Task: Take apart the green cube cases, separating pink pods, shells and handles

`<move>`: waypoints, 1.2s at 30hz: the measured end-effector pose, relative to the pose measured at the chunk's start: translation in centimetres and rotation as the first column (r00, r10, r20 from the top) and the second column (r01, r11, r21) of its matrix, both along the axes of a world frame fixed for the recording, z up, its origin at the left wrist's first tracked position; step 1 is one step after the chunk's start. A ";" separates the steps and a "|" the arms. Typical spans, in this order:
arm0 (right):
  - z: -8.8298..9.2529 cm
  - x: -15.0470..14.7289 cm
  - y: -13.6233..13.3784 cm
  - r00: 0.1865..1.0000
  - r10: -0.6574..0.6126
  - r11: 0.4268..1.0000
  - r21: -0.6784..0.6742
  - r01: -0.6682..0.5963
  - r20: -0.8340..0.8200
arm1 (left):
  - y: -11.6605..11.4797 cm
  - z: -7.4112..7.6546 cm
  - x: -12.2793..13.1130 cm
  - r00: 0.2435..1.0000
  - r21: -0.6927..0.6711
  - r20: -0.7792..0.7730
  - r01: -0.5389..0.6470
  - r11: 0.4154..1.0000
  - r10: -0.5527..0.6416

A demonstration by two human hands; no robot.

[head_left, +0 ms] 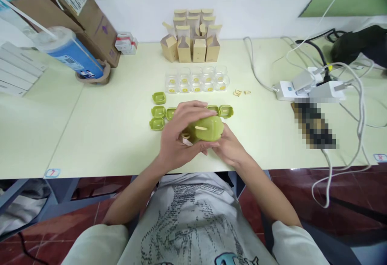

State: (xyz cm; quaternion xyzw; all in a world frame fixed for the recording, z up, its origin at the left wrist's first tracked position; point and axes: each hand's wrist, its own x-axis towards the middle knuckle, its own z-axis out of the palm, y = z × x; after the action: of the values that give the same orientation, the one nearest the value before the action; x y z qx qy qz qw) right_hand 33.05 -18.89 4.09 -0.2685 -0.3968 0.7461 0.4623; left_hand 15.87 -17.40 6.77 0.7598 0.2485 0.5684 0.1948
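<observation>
Both hands meet over the table's front part, around a green rounded case with a pale strip on its top. My left hand is wrapped round the case from the left, its thumb below and fingers above. From the right, my right hand grips the case's lower side, its fingers partly hidden. A small yellow ring-like piece shows beside my left palm. Behind the hands lie several small green trays, partly covered by my left hand. Farther back stand clear plastic cups with yellow stickers.
Small open cardboard boxes stand by the wall. Yellow loops lie right of the cups. A power strip with white cables and a pixelated object are at right. At left are a blue cup and a large carton.
</observation>
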 end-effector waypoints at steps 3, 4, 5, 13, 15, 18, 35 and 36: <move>0.1 -0.1 0.2 0.999 -0.034 0.999 -0.041 0.033 -0.040 | -0.1 0.4 -0.3 0.988 -0.025 0.151 -0.004 1.000 0.008; 0.2 0.1 0.3 0.997 -0.052 0.996 -0.071 0.048 -0.058 | -0.1 0.4 -0.6 0.985 -0.037 0.170 -0.027 0.999 0.032; 0.5 0.4 0.5 0.995 -0.071 0.993 -0.098 0.064 -0.076 | 0.0 0.5 -1.0 0.983 -0.054 0.166 -0.067 0.996 0.075; 2.2 2.1 0.3 0.915 -0.357 0.914 0.275 0.299 0.190 | 0.9 -0.8 -2.4 0.933 0.092 -0.173 -0.304 0.948 0.316; 2.3 1.8 -0.2 0.807 -0.517 0.792 0.517 0.325 0.286 | 0.9 -0.9 -2.0 0.935 0.133 -0.204 -0.268 0.954 0.291; 2.5 1.5 -0.6 0.733 -0.611 0.693 0.649 0.314 0.298 | 0.6 -1.1 -1.5 0.928 0.154 -0.229 -0.262 0.953 0.292; 1.8 2.7 0.3 0.861 -0.428 0.705 0.698 0.127 0.275 | 0.9 -0.4 -3.5 0.967 -0.079 -0.249 0.037 0.996 -0.056; 1.8 2.9 0.5 0.872 -0.396 0.722 0.684 0.103 0.287 | 0.8 -0.4 -3.7 0.963 -0.092 -0.258 0.050 0.994 -0.073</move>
State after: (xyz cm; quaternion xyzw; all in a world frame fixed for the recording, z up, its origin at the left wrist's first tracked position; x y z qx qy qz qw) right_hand 35.91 -18.39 5.91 -0.2953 -0.6776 0.4160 0.5297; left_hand 12.18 -16.55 6.42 0.8265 0.2722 0.4458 0.2101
